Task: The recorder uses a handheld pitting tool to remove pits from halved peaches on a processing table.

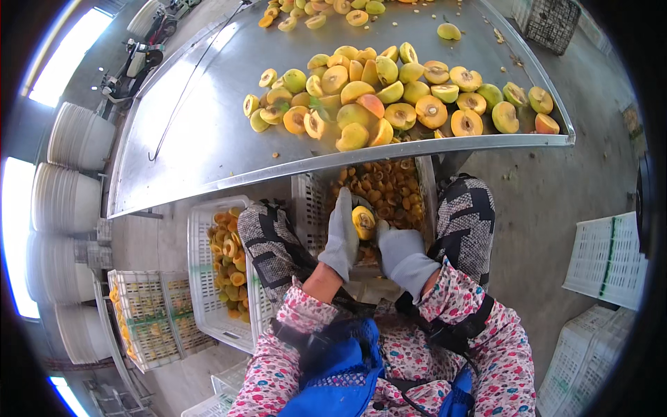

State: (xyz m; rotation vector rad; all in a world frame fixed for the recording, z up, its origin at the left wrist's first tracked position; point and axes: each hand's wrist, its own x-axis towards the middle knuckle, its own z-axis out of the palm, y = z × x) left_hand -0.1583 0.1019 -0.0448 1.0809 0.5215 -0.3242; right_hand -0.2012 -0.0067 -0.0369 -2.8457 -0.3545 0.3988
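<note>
My left hand, in a grey glove, holds a halved yellow stone fruit with its cut face turned up. Close on its right is my right hand, also gloved, its fingers bent near the fruit; whether it grips a small tool is hidden. Both hands are between my knees, over a crate of cut fruit pieces. Beyond them, many halved yellow-green fruits lie heaped on a metal table, some showing stones or hollows.
The table's raised metal edge runs just beyond my hands. At my left stands a white plastic crate of fruit halves, with another filled crate farther left. White crates stand on the right. A thin hooked rod lies on the table.
</note>
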